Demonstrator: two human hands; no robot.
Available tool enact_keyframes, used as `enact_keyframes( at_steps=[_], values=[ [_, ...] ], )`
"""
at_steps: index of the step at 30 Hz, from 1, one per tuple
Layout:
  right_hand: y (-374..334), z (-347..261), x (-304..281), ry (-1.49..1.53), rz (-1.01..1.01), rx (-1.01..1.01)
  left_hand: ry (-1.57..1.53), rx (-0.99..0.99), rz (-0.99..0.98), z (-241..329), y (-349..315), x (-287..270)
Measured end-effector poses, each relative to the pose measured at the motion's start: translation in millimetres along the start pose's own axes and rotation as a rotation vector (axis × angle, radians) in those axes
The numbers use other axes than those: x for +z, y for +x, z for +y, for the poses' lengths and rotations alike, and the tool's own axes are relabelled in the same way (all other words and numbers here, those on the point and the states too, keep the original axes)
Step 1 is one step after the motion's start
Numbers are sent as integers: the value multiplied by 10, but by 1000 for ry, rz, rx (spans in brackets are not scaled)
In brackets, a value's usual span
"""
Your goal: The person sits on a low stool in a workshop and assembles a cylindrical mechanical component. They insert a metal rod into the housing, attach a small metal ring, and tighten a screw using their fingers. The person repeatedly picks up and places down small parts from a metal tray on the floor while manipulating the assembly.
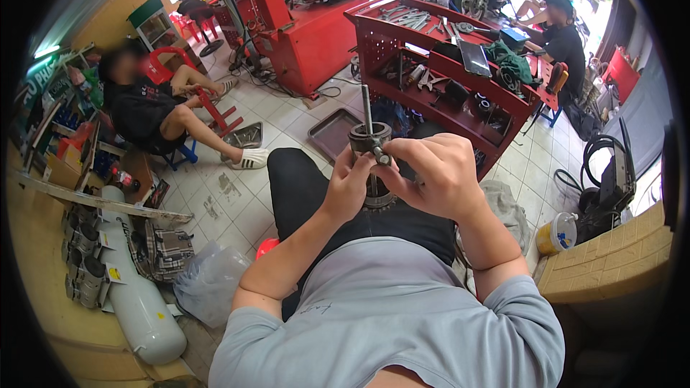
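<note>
Above my lap stands a greasy cylindrical metal part (369, 135) with a ring-shaped top and a toothed rim at its lower end. A long metal rod (366, 106) sticks up out of its middle, and a short bolt-like piece juts from its side. Wrapped round the left side of this part, my left hand (348, 185) grips it. My right hand (438, 169) is closed at the other side, with thumb and fingers pinched by the short side piece. The fingers cover much of the part's middle.
A red tool cart (424, 93) with wrenches and a tablet stands ahead to the right. A dark metal tray (336, 135) lies on the tiled floor. One person (147, 104) sits at left, another (564, 43) at far right. A white tank (140, 294) lies at lower left.
</note>
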State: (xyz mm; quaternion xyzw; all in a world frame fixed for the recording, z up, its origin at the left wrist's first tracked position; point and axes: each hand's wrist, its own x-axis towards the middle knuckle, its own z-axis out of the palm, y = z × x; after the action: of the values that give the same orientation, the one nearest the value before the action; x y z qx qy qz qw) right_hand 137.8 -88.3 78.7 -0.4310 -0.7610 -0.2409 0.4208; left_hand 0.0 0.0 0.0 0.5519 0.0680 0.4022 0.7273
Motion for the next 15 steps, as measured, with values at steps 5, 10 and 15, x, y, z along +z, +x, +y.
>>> enact_keyframes(
  at_steps=[5,10,15],
  values=[
    [7,-21,-20,-3,-48,-17,-2,20,23,35,-8,40],
    [-11,3,4,-6,-14,-9,14,15,39,-20,-6,17],
    [35,-48,-34,14,-26,4,-13,17,15,-15,-6,16]
  ],
)
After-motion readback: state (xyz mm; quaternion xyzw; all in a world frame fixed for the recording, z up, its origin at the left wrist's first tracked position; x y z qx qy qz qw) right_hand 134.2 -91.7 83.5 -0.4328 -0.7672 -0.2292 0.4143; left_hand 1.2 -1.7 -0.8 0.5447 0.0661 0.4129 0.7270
